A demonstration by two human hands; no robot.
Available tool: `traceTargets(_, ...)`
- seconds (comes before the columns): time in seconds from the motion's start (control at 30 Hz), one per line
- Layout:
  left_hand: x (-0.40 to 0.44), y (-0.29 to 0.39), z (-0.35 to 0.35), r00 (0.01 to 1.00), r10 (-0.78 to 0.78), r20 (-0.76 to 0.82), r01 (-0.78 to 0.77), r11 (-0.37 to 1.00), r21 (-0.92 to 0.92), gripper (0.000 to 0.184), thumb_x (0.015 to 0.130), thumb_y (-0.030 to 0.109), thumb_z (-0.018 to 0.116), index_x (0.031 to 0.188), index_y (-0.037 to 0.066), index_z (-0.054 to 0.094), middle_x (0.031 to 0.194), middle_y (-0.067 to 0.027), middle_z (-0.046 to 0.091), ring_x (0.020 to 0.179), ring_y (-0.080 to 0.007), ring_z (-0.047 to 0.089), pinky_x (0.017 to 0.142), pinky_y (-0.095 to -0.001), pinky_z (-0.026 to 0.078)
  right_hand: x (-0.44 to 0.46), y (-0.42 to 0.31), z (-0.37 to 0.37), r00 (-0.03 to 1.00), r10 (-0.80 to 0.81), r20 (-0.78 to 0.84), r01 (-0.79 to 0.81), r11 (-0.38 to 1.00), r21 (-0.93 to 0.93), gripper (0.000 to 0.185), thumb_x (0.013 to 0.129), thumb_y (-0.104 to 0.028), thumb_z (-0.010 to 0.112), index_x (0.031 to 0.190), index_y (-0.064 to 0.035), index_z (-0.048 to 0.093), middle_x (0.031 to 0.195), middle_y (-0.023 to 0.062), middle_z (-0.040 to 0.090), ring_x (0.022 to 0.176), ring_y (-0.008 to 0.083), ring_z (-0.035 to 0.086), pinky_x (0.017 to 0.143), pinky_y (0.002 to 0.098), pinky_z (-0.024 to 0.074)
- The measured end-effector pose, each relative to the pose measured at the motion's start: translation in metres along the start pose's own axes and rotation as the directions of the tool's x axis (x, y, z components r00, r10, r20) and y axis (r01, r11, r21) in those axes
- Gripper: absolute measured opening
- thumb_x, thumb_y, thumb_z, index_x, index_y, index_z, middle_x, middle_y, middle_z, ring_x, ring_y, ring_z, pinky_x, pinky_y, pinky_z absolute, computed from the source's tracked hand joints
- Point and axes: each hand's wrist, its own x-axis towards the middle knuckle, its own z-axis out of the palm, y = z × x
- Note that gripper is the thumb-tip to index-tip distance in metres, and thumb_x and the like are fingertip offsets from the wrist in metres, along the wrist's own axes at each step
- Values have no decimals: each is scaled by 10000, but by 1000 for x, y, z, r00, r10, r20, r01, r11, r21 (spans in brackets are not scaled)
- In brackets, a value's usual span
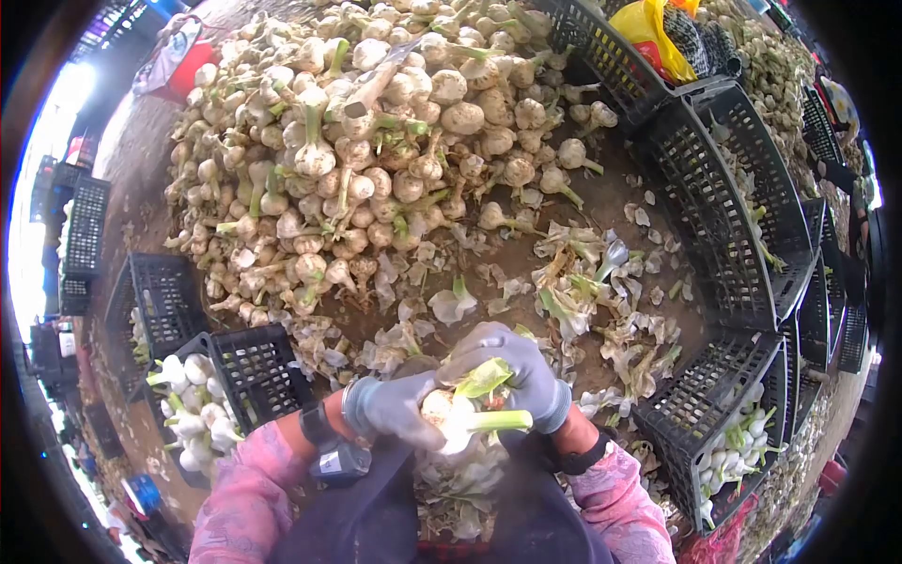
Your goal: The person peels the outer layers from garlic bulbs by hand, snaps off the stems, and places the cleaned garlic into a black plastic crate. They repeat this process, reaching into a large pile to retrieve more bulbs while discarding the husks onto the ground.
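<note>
A garlic bulb (455,423) with a cut green stem is held low in the middle of the view, over the person's lap. My left hand (399,409), in a grey glove, is closed round the bulb from the left. My right hand (512,371), also gloved, is closed over the bulb's upper side, with a loose green-yellow leaf (484,377) under its fingers. Peeled skins (451,305) lie on the ground just beyond the hands. Farther ahead rises a large heap of unpeeled garlic (376,169), with a wooden-handled tool (376,83) lying on it.
Black crates of cleaned garlic stand at the lower left (258,371) and lower right (700,414). More black crates (705,179) line the right side. A yellow bag (653,33) lies at the upper right, and a red bucket (191,68) stands at the upper left.
</note>
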Motion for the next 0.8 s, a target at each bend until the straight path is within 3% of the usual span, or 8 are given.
traceTargets(0.13, -2, -7, -12, 997, -15, -78, 18, 999, 28, 699, 780, 181, 760, 1373, -14, 446, 1110, -59, 649, 979, -124, 616, 862, -283, 504, -3, 13, 6, 993, -54, -109, 41, 992, -115, 349, 771, -243, 793, 1078, -110, 692, 1075, 71, 670, 988, 269, 632, 897, 378, 478)
traceTargets(0.27, -1, -19, -18, 965, 133, -225, -177, 965, -191, 542, 806, 104, 716, 1300, -11, 521, 1154, -78, 629, 979, -163, 631, 859, -287, 507, -16, 19, 2, 779, 306, -548, -374, 927, -14, 215, 934, -70, 621, 1144, -44, 661, 1100, 77, 665, 922, 134, 623, 810, 266, 505)
traceTargets(0.37, -4, -33, -28, 904, 254, -343, -222, 966, 131, 469, 872, 93, 663, 1307, -2, 516, 1157, -73, 621, 997, -152, 617, 869, -287, 507, -28, -23, 9, 837, 471, -280, -289, 814, 504, 276, 974, -194, 609, 1188, -20, 626, 1036, 45, 638, 910, 119, 590, 793, 269, 488)
traceTargets(0.43, 2, -22, -11, 866, 250, -433, -169, 962, 216, 390, 946, 110, 605, 1312, 6, 518, 1154, -61, 618, 1018, -136, 601, 883, -282, 502, -30, -20, 15, 835, 515, -196, -415, 822, 390, 299, 958, -256, 634, 1135, -16, 629, 976, 50, 622, 835, 155, 589, 755, 296, 475)
traceTargets(0.6, 13, -11, -3, 774, 256, -579, -289, 957, 37, 324, 1008, 135, 534, 1302, 1, 549, 1163, -27, 627, 1022, -80, 592, 869, -226, 492, -12, -20, 25, 944, 52, -325, -38, 998, 50, 202, 961, -169, 612, 1048, 10, 648, 945, 71, 650, 799, 153, 588, 751, 293, 475)
traceTargets(0.67, 17, -14, -8, 783, 233, -576, -310, 950, -37, 315, 1000, 108, 536, 1296, 4, 562, 1171, -13, 625, 1020, -72, 588, 864, -222, 489, -23, -14, 32, 875, 321, -362, -213, 928, 306, 199, 962, -157, 614, 1041, 22, 647, 966, 65, 659, 798, 121, 579, 734, 280, 477)
traceTargets(0.77, 26, -14, 3, 624, 511, -591, -319, 857, 404, 331, 974, 75, 542, 1301, 23, 564, 1165, -53, 639, 996, -97, 595, 851, -261, 495, -30, -2, 49, 727, 560, -398, -237, 748, 620, 199, 967, -167, 621, 1027, 20, 659, 962, 35, 665, 778, 61, 560, 682, 238, 473)
traceTargets(0.8, 27, -3, 8, 554, 732, -397, -145, 554, 820, 314, 921, 49, 561, 1233, 39, 592, 1126, -100, 640, 957, -187, 607, 834, -336, 503, -29, -1, 48, 728, 562, -392, -214, 730, 649, 197, 968, -170, 622, 1030, 12, 662, 945, 28, 667, 768, 57, 561, 676, 232, 474)
